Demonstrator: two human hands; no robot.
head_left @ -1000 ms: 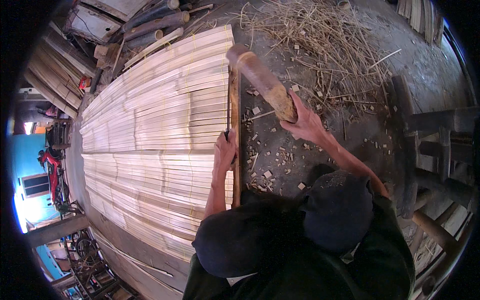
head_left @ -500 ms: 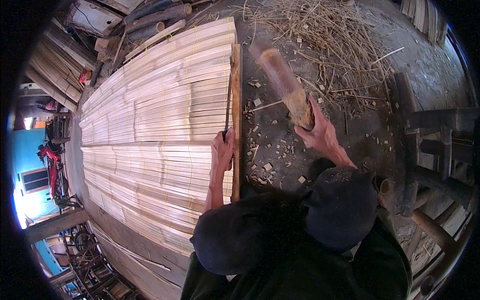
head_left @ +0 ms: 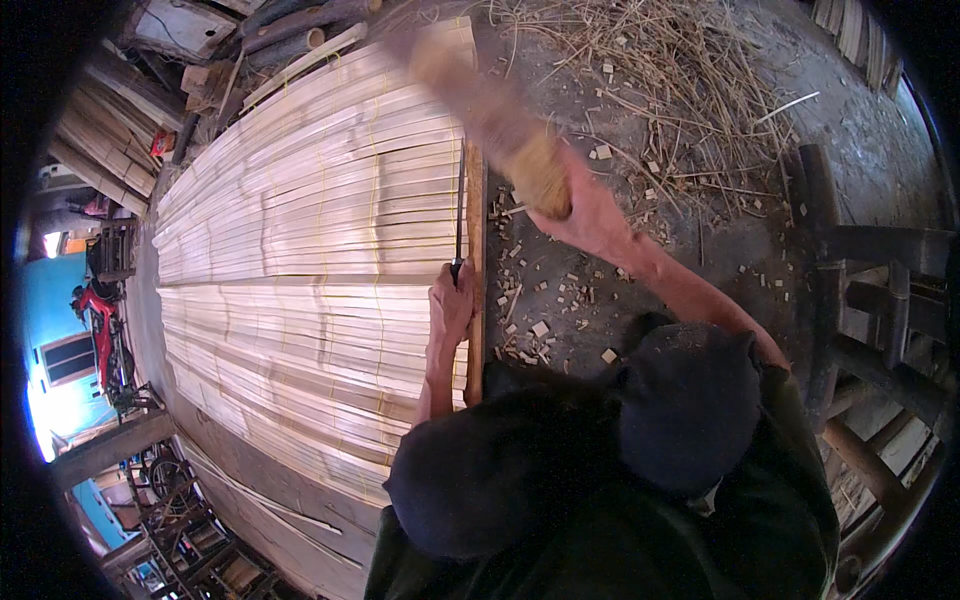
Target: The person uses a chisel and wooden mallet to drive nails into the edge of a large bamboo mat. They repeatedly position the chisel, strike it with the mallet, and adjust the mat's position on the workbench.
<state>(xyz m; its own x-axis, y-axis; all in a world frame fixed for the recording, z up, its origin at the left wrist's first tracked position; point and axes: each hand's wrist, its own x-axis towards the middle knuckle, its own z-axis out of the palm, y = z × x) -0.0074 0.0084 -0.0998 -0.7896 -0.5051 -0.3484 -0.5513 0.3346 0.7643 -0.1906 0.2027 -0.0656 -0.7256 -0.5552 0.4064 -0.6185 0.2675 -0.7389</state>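
Observation:
My left hand (head_left: 452,303) is closed round the handle of a long knife (head_left: 460,215). The dark blade points away from me, close to the right edge of a large mat of pale split-bamboo strips (head_left: 310,220) tied with yellow cord. Beneath that edge runs a wooden board (head_left: 476,340). In my right hand (head_left: 590,215) is a thick bamboo club (head_left: 490,118), gripped at its rough near end. Motion smears the club, which slants up and left, its far end above the mat's far right corner. My knees lie below, in dark cloth.
Small wood offcuts (head_left: 540,328) litter the floor right of the mat. Beyond them lies a heap of thin bamboo shavings (head_left: 670,100). A dark bamboo frame (head_left: 885,290) stands at the right. Logs (head_left: 290,45) and bundled strips (head_left: 110,140) lie far left.
My right hand has swung the bamboo club left, from above the floor toward the knife and mat edge. My left hand keeps its hold on the knife, nearly in place.

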